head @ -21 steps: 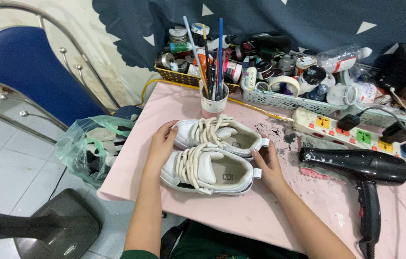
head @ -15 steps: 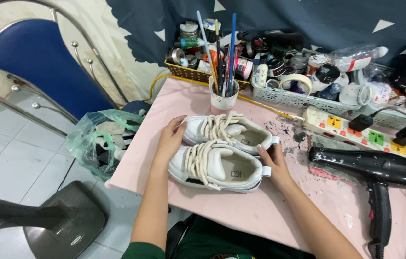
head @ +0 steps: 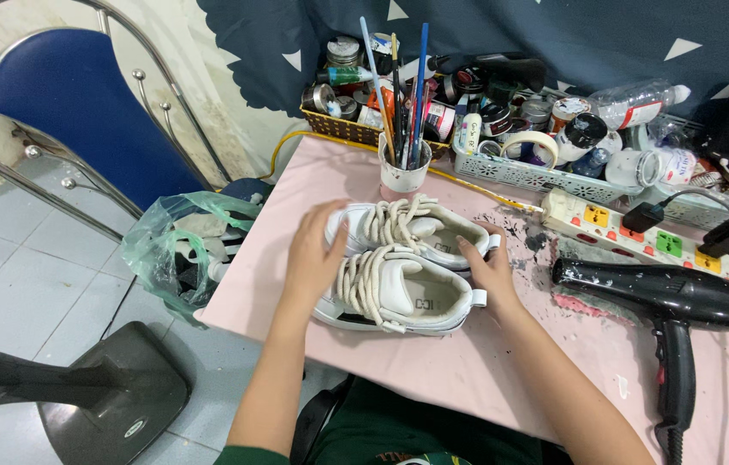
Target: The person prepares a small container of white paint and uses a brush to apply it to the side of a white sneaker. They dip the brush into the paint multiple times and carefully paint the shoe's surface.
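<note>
Both hands have kept their places at the ends of the pair of white sneakers [head: 403,271] since the earlier frames; only the view has shifted. At mid-frame on the pink table [head: 468,379], the left hand [head: 315,254] lies flat, fingers spread, against the toe ends. The right hand [head: 487,269] presses open-palmed on the heels. Neither closes around anything. A black hair dryer [head: 661,297] lies at right.

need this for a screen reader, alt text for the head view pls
Two bare hands, left hand and right hand, bracket a pair of white lace-up sneakers lying side by side on a pink table. A black hair dryer lies to the right, and a white cup of paintbrushes stands behind.
</note>
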